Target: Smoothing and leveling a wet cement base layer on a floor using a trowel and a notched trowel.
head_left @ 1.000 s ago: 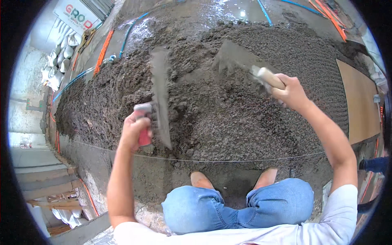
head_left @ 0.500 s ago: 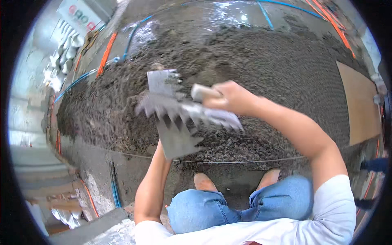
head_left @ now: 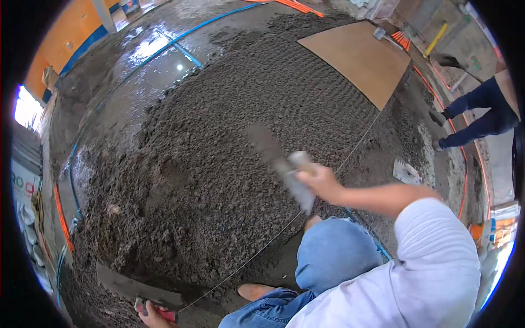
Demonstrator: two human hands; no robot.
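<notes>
My right hand (head_left: 324,185) is closed round the pale handle of a notched trowel (head_left: 298,188). Its blade, smeared by motion, hangs over the grey mortar bed (head_left: 219,164) in front of my knee. Down at the lower left, my left hand (head_left: 154,317) grips the red and dark handle of a second trowel (head_left: 136,287). That flat grey blade lies low at the near edge of the mortar. Rough lumps cover the mortar on the left, while combed ridges run across its far right part.
A large tan tile (head_left: 358,60) lies on the far right mortar, with a mallet (head_left: 384,36) at its corner. A thin string runs along the mortar's near edge. Blue pipes (head_left: 180,38) and orange conduits (head_left: 63,218) cross the floor. Another person in dark trousers (head_left: 481,115) stands at right.
The view has turned right. The two trowels, crossed together before me earlier, are now apart: the left one at the mortar's near-left edge, the notched one off to the right.
</notes>
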